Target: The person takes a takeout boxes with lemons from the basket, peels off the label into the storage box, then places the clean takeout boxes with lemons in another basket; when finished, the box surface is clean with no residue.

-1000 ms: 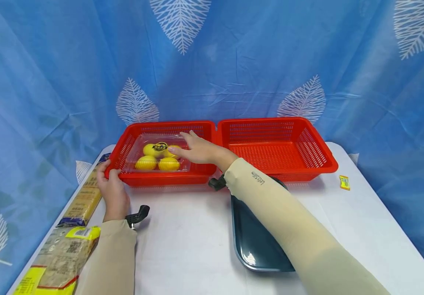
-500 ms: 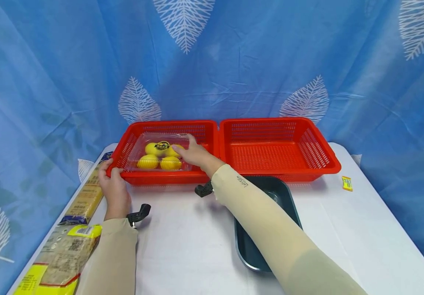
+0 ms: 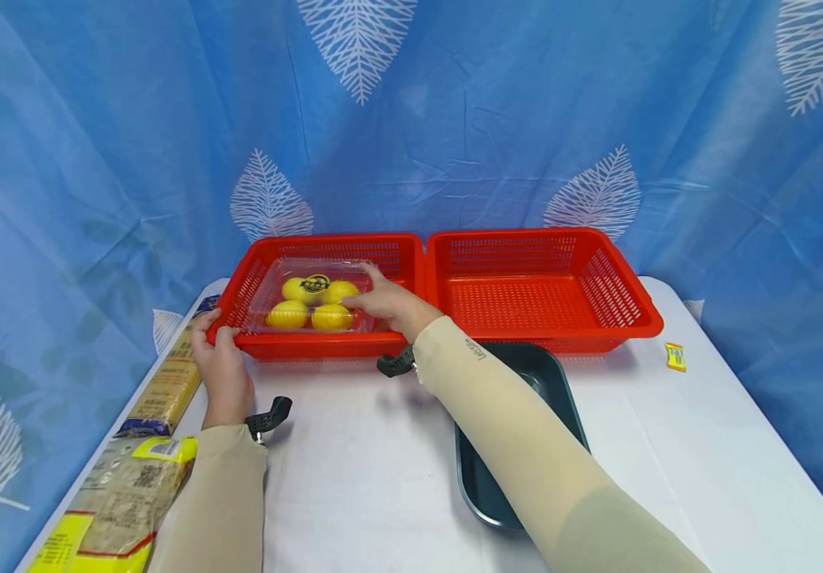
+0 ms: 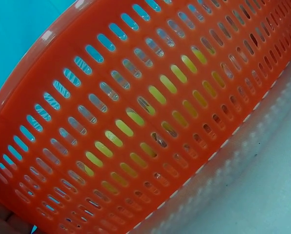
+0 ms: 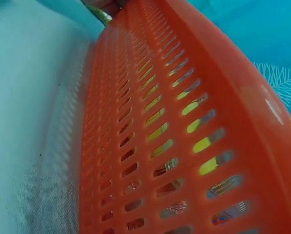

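Yellow-and-clear plastic packet with brown contents [image 3: 125, 493] nearest, along left edge of white worktop [image 3: 354, 477]. Beige sleeves [image 3: 505, 422] reaching forward; right one crossing above dark teal rectangular tray with rounded corners [image 3: 472, 477]. Beyond the packet, long golden packet with blue ends [image 3: 168, 390], just beside left wrist.

Left grip [image 3: 221, 366] closed round near-left corner of shallow red slotted plastic basket [image 3: 325, 347], thumb at the rim; steadying, by the look of it. Small yellow packet [image 3: 675, 356] well apart, far right.

Inside that basket: clear plastic lidded box [image 3: 311, 302], holding four yellow rounded fruits [image 3: 288, 313], perhaps lemons; dark round label [image 3: 314, 282] on top. Yellow showing through wall slots in both wrist views. Right grip [image 3: 393, 302] spread over right end of box, thumb and forefinger wide apart; no firm hold visible. Remaining fingers hidden: cannot tell.

Handling, as judged: moderate weight, nearly all fruit. Shell thin, slick, springy; likely to dent or pop open if squeezed. Fruit firm, apt to roll and shift balance. Best held low at both short ends, kept level, no pressing mid-lid. Basket light, fairly stiff; rim the natural hold.

Alongside to the right, second red slotted basket [image 3: 548, 338]. Farthest: blue curtain with white leaf prints [image 3: 454, 119].
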`<state>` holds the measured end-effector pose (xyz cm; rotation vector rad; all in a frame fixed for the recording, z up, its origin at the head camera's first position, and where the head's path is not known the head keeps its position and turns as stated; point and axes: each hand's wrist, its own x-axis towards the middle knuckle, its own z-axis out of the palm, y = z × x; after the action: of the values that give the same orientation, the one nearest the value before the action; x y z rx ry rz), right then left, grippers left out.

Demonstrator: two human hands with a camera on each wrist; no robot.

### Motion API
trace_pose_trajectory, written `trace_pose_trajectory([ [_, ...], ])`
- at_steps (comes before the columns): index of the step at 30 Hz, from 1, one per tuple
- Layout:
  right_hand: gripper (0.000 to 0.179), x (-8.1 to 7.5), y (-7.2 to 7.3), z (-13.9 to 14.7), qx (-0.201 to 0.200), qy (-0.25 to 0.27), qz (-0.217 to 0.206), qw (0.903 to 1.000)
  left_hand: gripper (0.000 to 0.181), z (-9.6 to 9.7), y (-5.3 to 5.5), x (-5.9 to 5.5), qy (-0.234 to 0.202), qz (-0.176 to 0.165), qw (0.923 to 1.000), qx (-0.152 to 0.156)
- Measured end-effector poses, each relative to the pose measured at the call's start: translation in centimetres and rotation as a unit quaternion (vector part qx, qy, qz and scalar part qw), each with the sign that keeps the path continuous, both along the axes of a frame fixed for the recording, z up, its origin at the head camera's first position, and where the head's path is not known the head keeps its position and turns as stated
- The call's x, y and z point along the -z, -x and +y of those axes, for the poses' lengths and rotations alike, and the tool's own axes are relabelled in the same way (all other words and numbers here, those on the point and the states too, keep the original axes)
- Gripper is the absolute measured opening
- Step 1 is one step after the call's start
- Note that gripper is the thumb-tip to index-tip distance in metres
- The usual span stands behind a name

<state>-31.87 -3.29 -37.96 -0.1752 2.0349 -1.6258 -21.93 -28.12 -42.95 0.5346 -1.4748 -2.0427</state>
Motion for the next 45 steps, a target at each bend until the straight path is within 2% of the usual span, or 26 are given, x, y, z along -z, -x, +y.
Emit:
trace_pose_trajectory([
  [11, 0.085, -0.1, 0.4, 0.3, 0.005, 0.073, -0.065, 0.9952, 0.043, -0.1, 0.1, 0.1, -0.002, -0.011, 0.9999, 0.001],
  [21, 0.077, -0.2, 0.3, 0.4, 0.028, 0.106, -0.075, 0.9912, 0.044, -0.1, 0.1, 0.2, -0.001, -0.008, 1.0000, 0.001],
  [33, 0.070, -1.0, -0.3, 0.8, 0.041, 0.099, -0.060, 0.9924, 0.043, 0.0, 0.0, 0.0, 0.011, -0.017, 0.9998, -0.002],
  [45, 0.070, -3.0, -1.4, 2.9, 0.042, 0.092, 0.000, 0.9949, 0.042, 0.2, -0.1, 0.2, 0.011, -0.015, 0.9998, -0.001],
])
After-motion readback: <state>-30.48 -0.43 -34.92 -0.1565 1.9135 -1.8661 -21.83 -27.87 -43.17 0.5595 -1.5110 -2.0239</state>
